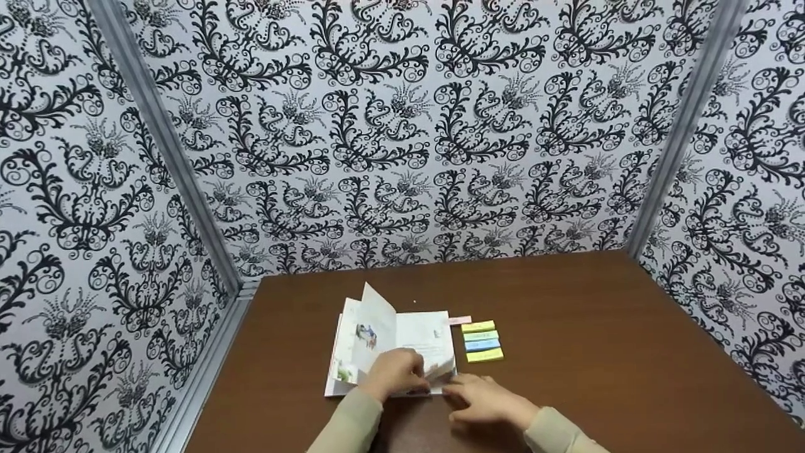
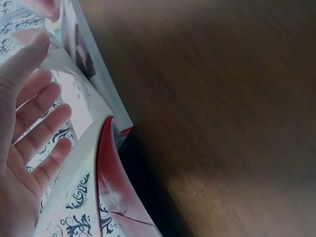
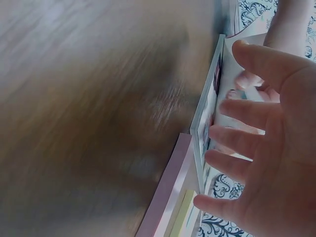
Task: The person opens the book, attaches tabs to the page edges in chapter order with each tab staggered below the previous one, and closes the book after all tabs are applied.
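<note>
An open book (image 1: 424, 333) lies on the table, one left page (image 1: 378, 321) standing up from it. My left hand (image 1: 396, 371) is over the lower middle of the book. In the right wrist view, the left hand's fingers (image 3: 249, 80) pinch a lifted page whose corner curls up. My right hand (image 1: 484, 399) is at the book's lower right corner, fingers extended and spread; whether they touch the book is unclear. A pink sticky tab (image 1: 460, 320) juts from the book's right edge. Beside it lie yellow, green and blue sticky-note pads (image 1: 483, 345) in a column.
The brown wooden table (image 1: 566, 314) extends around the book, mostly to the right. Patterned black-and-white walls (image 1: 402, 126) stand behind and on both sides, with grey metal posts (image 1: 182, 163) at the corners.
</note>
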Tool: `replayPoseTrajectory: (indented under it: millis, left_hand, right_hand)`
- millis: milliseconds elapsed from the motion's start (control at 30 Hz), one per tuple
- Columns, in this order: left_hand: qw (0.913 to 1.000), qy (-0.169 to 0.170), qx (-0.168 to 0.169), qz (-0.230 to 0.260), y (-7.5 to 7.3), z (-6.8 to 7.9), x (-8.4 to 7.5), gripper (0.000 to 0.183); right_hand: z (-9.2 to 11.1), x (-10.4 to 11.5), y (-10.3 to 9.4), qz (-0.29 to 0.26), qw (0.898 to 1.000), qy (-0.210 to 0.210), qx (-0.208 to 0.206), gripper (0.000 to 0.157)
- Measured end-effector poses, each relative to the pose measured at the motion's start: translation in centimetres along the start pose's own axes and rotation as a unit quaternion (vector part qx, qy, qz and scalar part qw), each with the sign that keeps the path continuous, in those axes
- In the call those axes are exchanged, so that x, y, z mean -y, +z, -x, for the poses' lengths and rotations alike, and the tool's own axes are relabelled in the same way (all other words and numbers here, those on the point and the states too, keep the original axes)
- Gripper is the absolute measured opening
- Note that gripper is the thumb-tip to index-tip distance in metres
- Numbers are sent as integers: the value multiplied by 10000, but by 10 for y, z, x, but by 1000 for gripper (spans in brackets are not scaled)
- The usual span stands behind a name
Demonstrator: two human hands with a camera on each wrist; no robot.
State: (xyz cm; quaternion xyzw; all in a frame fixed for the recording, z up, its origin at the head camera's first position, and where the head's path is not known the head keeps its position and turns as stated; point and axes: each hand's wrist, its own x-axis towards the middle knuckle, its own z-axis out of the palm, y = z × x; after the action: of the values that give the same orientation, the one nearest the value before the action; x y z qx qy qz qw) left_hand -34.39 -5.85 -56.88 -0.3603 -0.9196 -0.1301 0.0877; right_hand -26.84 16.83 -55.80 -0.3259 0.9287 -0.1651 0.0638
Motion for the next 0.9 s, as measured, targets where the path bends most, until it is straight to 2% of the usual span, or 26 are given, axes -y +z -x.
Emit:
replayPoseTrajectory:
  millis: [167, 333, 500, 600, 700, 833, 900]
  left_hand:
    - [9998, 99, 67, -166, 4, 1, -1, 36]
    - [9991, 61, 20, -414, 6, 0, -1, 43]
    - [9993, -73, -103, -348, 2, 5, -2, 39]
    - [9976, -95, -500, -462, -7, 10, -2, 64]
    - [9894, -86, -1182, -844, -16, 14, 0, 84]
    - [9707, -170, -1935, -1412, -25, 22, 6, 92]
    - [9643, -167, -2000, -1725, -26, 28, 8, 91]
  right_hand:
    - [4, -1, 0, 76, 9999, 88, 29, 55]
    - [6, -3, 0, 118, 9999, 103, 28, 55]
    - [9, -2, -2, -110, 9998, 129, 110, 55]
    - [13, -6, -5, -271, 9995, 102, 120, 53]
    - [17, -11, -8, -354, 9993, 154, 31, 52]
    - [19, -18, -8, -427, 9987, 254, -118, 53]
    - [19, -19, -6, -457, 9985, 287, -114, 54]
